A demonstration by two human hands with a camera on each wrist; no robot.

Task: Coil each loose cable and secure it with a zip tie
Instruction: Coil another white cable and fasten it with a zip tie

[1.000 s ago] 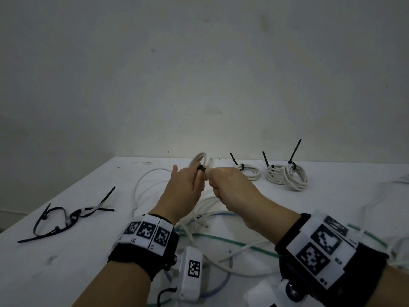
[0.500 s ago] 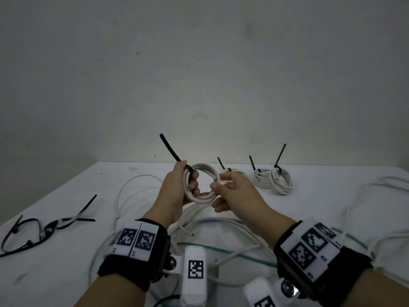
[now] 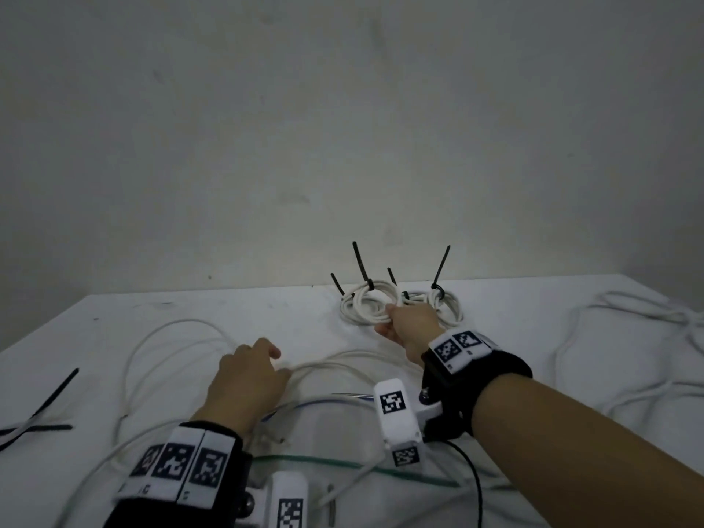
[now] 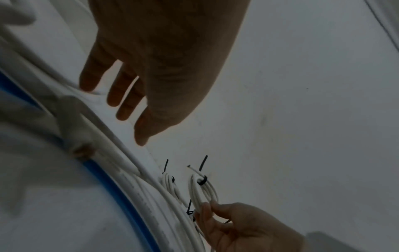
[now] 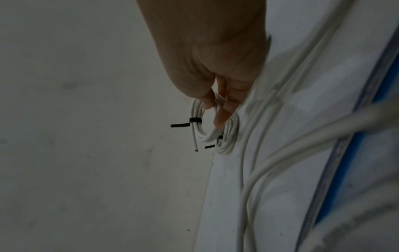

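Note:
My right hand (image 3: 388, 318) pinches a coiled white cable (image 3: 367, 304) by its near side, thumb against fingers (image 5: 213, 107). A black zip tie (image 3: 360, 264) binds that coil (image 5: 200, 131), with its tail sticking up. The coil is at the table's far edge, against other tied coils (image 3: 445, 302). My left hand (image 3: 278, 362) is lower and to the left, its fingers (image 4: 121, 105) straight and touching a loose white cable (image 3: 343, 360) on the table. The left wrist view also shows the held coil (image 4: 205, 191).
Spare black zip ties (image 3: 42, 413) lie at the table's left edge. More loose white cable (image 3: 609, 337) sprawls on the right. A blue cable (image 3: 324, 402) and a green cable (image 3: 343, 463) cross the near side. A wall rises just behind the coils.
The right hand has carried the tied coil away to the back of the table beside the other coils. The left hand has let go of it and dropped onto the loose cable.

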